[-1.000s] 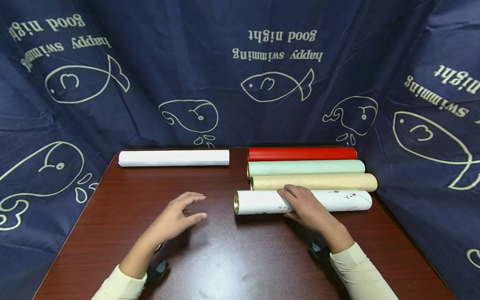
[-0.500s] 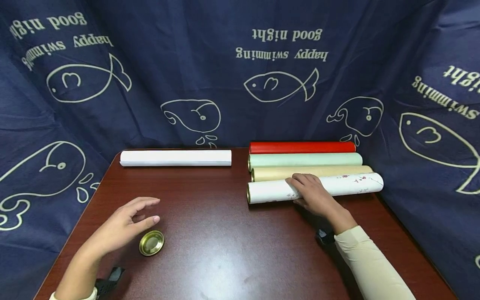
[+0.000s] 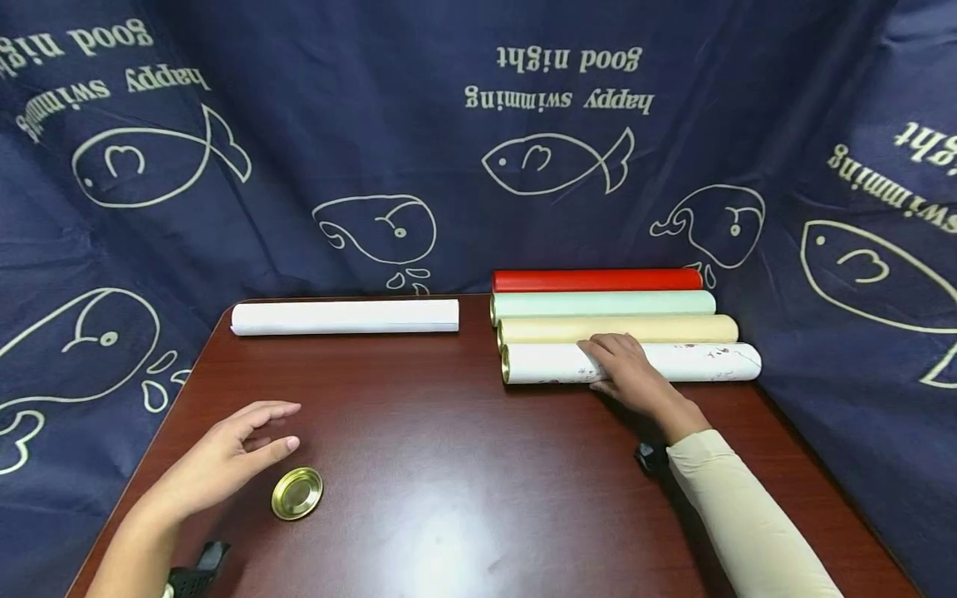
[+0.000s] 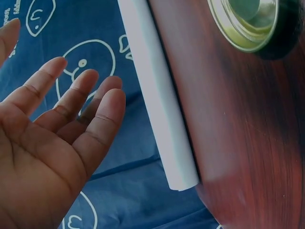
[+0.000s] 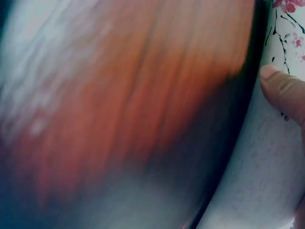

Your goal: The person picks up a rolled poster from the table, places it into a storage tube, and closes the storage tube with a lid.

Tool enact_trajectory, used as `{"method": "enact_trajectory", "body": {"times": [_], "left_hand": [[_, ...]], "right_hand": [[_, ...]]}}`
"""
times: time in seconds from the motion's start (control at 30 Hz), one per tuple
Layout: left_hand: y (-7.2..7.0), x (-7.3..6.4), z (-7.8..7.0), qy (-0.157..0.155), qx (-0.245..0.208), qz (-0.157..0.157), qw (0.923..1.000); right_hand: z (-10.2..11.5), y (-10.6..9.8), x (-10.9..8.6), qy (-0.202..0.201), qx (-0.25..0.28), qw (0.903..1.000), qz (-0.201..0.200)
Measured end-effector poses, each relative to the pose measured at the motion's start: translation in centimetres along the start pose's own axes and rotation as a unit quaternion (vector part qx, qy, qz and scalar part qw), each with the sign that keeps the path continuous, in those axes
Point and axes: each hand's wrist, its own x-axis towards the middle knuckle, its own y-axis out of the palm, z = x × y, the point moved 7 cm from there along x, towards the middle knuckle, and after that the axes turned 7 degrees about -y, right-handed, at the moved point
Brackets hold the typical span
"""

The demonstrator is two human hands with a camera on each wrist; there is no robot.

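Gold cap point(image 3: 296, 493): round metal lid, nearest item, lying hollow side up on the dark wooden table point(image 3: 449, 465) just right of the left hand point(image 3: 224, 455). Nothing in it. In the left wrist view it is cut off by the top edge.

Left hand: fingers relaxed and spread, holding nothing, apart from the cap; whether it touches the tabletop cannot be told. It sits slightly further from the cap than half a second ago.

Right hand point(image 3: 631, 378): fingers laid over the top of the white floral tube point(image 3: 695, 362), thumb pressed to its near side. The right wrist view is heavily blurred; only the thumb, the paper surface and pink blossom print can be made out.

White floral tube: lies on its side, front of four, its gold-rimmed left end open; contents not visible. A second ago it lay nearer and apart from the row; it now rests against the beige tube point(image 3: 658, 329).

Beige tube, pale green tube point(image 3: 601, 303), red tube point(image 3: 596, 279): side by side behind it, red furthest; their interiors cannot be seen.

White paper roll point(image 3: 345, 316): far left edge of table, well apart from the tubes.

Navy cloth point(image 3: 449, 166): fish-and-whale print, backdrop.
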Motion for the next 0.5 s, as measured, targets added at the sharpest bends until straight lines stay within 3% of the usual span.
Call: {"method": "enact_trajectory", "body": {"times": [0.17, 0.3, 0.4, 0.5], "left_hand": [[-0.6, 0.0, 0.7, 0.004, -0.002, -0.003, 1.0], [-0.5, 0.8, 0.8, 0.008, 0.004, 0.006, 0.9999], [-0.5, 2.4, 0.5, 0.005, 0.011, 0.031, 0.9994], [-0.4, 5.3, 0.2, 0.0, 0.014, 0.06, 0.9981]], "right_hand": [[-0.1, 0.4, 0.2, 0.014, -0.014, 0.9994, 0.028], [-0.2, -1.1, 0.2, 0.027, 0.036, 0.999, 0.005], [-1.2, -3.1, 1.1, 0.056, 0.1, 0.9933, -0.007], [-3.0, -4.5, 2.5, 0.106, 0.143, 0.984, 0.005]]}}
